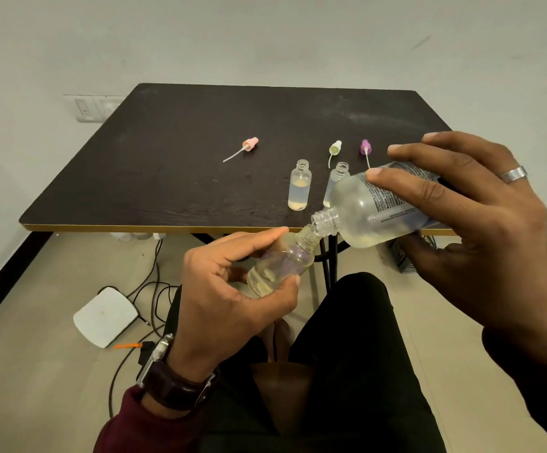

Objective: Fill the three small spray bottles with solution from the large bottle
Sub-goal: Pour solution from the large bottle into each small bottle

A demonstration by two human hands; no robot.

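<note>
My right hand [481,223] grips the large clear bottle [373,210], tipped to the left with its open mouth against the neck of a small clear bottle [282,263]. That small bottle is tilted in my left hand [232,289], held in front of the table's near edge, with pale liquid in its lower part. Two more small bottles stand uncapped on the dark table [174,152]: one [299,186] mostly full, the other [339,178] partly hidden behind the large bottle. Three spray caps lie behind them: pink [249,144], yellow-white [335,148], purple [365,147].
The table's near edge [134,227] has a gold trim. On the floor lie a white flat device [105,317], black cables [154,289] and a dark box [402,256] under the table. My legs in black trousers [347,354] fill the lower middle.
</note>
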